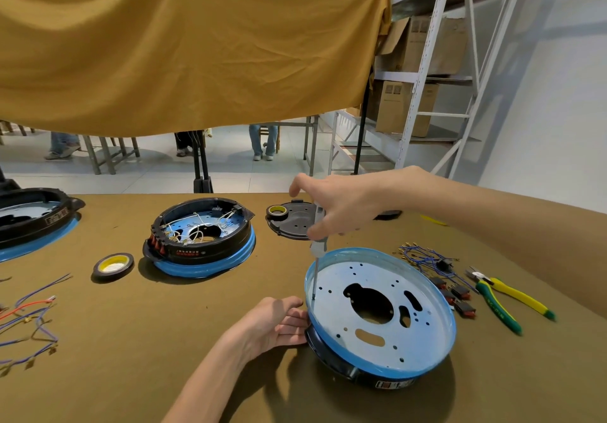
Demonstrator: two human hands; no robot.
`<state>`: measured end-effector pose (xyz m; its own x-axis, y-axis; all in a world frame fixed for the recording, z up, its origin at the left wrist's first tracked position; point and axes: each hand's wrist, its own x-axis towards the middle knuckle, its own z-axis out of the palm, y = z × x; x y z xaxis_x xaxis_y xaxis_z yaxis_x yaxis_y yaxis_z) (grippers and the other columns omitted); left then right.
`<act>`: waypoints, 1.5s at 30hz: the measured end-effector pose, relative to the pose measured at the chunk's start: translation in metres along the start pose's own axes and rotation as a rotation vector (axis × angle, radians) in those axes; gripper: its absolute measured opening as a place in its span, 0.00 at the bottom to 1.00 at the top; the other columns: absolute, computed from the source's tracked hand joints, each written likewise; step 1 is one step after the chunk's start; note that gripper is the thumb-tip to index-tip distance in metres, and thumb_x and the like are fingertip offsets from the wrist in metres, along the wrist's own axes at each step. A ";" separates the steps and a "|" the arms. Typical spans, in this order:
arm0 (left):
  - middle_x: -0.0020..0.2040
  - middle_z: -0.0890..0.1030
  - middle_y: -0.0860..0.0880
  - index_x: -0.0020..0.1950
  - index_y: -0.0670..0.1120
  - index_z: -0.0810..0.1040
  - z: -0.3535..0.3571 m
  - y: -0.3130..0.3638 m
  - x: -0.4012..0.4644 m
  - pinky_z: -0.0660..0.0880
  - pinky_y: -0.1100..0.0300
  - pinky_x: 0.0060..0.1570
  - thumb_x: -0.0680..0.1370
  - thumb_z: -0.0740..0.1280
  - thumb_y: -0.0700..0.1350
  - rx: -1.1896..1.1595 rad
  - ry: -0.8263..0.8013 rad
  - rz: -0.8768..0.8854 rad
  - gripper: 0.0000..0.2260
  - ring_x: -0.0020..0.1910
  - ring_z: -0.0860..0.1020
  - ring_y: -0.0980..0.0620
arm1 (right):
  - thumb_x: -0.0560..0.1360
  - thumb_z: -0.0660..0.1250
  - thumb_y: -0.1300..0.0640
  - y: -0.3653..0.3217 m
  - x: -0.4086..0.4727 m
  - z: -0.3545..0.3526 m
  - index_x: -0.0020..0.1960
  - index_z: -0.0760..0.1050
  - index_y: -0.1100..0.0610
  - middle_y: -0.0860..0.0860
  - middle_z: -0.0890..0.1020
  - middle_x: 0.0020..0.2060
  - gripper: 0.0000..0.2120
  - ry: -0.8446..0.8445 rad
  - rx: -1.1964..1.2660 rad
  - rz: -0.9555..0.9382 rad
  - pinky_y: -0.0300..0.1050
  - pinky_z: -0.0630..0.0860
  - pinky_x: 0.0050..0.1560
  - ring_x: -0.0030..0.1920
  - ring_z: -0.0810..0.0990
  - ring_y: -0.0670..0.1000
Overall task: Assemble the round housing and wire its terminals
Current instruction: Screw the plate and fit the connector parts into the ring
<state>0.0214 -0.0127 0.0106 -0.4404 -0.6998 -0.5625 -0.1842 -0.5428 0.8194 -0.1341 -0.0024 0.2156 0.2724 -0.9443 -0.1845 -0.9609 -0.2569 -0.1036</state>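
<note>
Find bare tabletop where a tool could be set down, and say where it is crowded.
Free: the cloth between the loose wires and the left hand, below the tape. Crowded: right of the housing, with switches and pliers.

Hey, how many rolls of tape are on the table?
2. The near tape roll lies on the cloth left of the wired housing; the far tape roll sits on the black cover plate. Others could be hidden.

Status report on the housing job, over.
Right hand grips screwdriver, tip on housing plate. Left hand braces its side. Nothing in the way.
</note>
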 end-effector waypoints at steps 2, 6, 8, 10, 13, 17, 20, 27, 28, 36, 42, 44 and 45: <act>0.33 0.83 0.44 0.49 0.37 0.79 -0.001 -0.001 0.003 0.82 0.57 0.37 0.84 0.65 0.46 -0.007 0.005 -0.004 0.13 0.33 0.83 0.50 | 0.77 0.72 0.51 -0.001 0.000 -0.002 0.72 0.59 0.48 0.50 0.80 0.48 0.29 0.001 -0.011 -0.016 0.40 0.76 0.32 0.37 0.81 0.46; 0.34 0.85 0.44 0.49 0.38 0.80 0.000 -0.002 0.006 0.82 0.57 0.38 0.84 0.65 0.47 0.038 0.032 -0.005 0.13 0.34 0.85 0.50 | 0.80 0.70 0.50 -0.001 0.001 0.002 0.58 0.71 0.54 0.49 0.83 0.38 0.13 0.025 0.006 -0.026 0.39 0.76 0.29 0.28 0.80 0.45; 0.34 0.85 0.45 0.51 0.38 0.80 0.000 -0.002 0.006 0.82 0.57 0.38 0.84 0.65 0.48 0.044 0.030 -0.013 0.13 0.35 0.86 0.50 | 0.79 0.71 0.52 -0.001 -0.001 0.000 0.56 0.72 0.54 0.50 0.83 0.38 0.11 -0.015 0.046 -0.010 0.37 0.77 0.30 0.28 0.81 0.44; 0.36 0.86 0.44 0.53 0.37 0.80 0.000 -0.002 0.007 0.83 0.57 0.40 0.83 0.65 0.51 0.035 0.020 -0.021 0.16 0.38 0.86 0.49 | 0.78 0.73 0.54 0.001 -0.003 -0.003 0.56 0.72 0.54 0.51 0.84 0.40 0.12 -0.048 0.050 -0.003 0.37 0.78 0.32 0.31 0.83 0.46; 0.41 0.87 0.42 0.56 0.36 0.80 -0.002 -0.003 0.009 0.83 0.56 0.41 0.80 0.64 0.61 0.019 -0.010 -0.029 0.26 0.41 0.86 0.48 | 0.77 0.73 0.55 0.005 -0.007 -0.001 0.53 0.74 0.53 0.50 0.85 0.39 0.09 -0.039 0.054 -0.015 0.38 0.79 0.33 0.32 0.85 0.47; 0.42 0.88 0.44 0.54 0.38 0.80 -0.002 -0.002 0.011 0.82 0.59 0.38 0.70 0.67 0.72 0.065 -0.018 -0.019 0.36 0.41 0.87 0.49 | 0.77 0.74 0.54 0.009 -0.009 0.001 0.52 0.75 0.54 0.51 0.87 0.39 0.09 -0.025 0.088 -0.037 0.41 0.82 0.35 0.34 0.86 0.50; 0.45 0.88 0.43 0.56 0.38 0.80 -0.003 -0.003 0.016 0.83 0.58 0.40 0.62 0.70 0.74 0.101 -0.021 -0.003 0.42 0.45 0.87 0.48 | 0.78 0.73 0.52 0.011 -0.008 0.002 0.52 0.73 0.54 0.53 0.87 0.39 0.10 -0.031 0.082 -0.020 0.41 0.81 0.34 0.33 0.86 0.50; 0.46 0.88 0.42 0.57 0.37 0.81 -0.004 -0.005 0.022 0.82 0.59 0.40 0.61 0.70 0.75 0.109 -0.017 0.018 0.44 0.44 0.87 0.48 | 0.78 0.73 0.52 0.007 -0.009 -0.008 0.61 0.70 0.54 0.53 0.83 0.43 0.17 -0.105 0.032 0.013 0.34 0.75 0.28 0.27 0.80 0.43; 0.46 0.88 0.43 0.57 0.37 0.81 -0.004 -0.006 0.022 0.82 0.59 0.40 0.61 0.70 0.75 0.112 -0.021 0.021 0.44 0.43 0.87 0.49 | 0.78 0.73 0.55 0.007 -0.010 -0.011 0.60 0.70 0.53 0.53 0.83 0.44 0.16 -0.117 0.030 -0.012 0.34 0.75 0.28 0.27 0.80 0.42; 0.45 0.88 0.43 0.56 0.37 0.82 -0.002 -0.008 0.025 0.82 0.59 0.40 0.64 0.66 0.74 0.157 0.008 0.036 0.42 0.40 0.87 0.50 | 0.80 0.71 0.52 0.008 -0.008 -0.008 0.53 0.78 0.58 0.53 0.85 0.35 0.09 -0.091 0.004 -0.030 0.40 0.81 0.34 0.29 0.83 0.48; 0.46 0.88 0.43 0.57 0.38 0.82 -0.001 -0.007 0.026 0.83 0.59 0.41 0.65 0.65 0.74 0.172 0.024 0.020 0.42 0.44 0.87 0.49 | 0.81 0.68 0.47 0.012 -0.006 -0.008 0.49 0.76 0.57 0.55 0.86 0.36 0.12 -0.115 -0.018 0.031 0.41 0.79 0.31 0.28 0.80 0.48; 0.47 0.88 0.43 0.57 0.38 0.82 -0.002 -0.006 0.026 0.83 0.58 0.41 0.64 0.65 0.75 0.169 0.019 0.018 0.43 0.45 0.87 0.48 | 0.79 0.72 0.49 0.011 -0.007 -0.013 0.56 0.74 0.54 0.56 0.85 0.44 0.13 -0.143 -0.013 0.017 0.38 0.77 0.30 0.33 0.82 0.49; 0.48 0.88 0.43 0.58 0.38 0.82 -0.001 -0.005 0.026 0.83 0.58 0.42 0.64 0.65 0.75 0.170 0.016 0.016 0.43 0.46 0.87 0.48 | 0.78 0.73 0.50 0.010 -0.007 -0.015 0.57 0.74 0.53 0.55 0.84 0.45 0.13 -0.151 -0.013 -0.003 0.37 0.76 0.29 0.34 0.82 0.49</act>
<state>0.0117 -0.0285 -0.0086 -0.4303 -0.7158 -0.5499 -0.3243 -0.4459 0.8343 -0.1465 -0.0014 0.2307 0.2784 -0.9024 -0.3290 -0.9605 -0.2630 -0.0914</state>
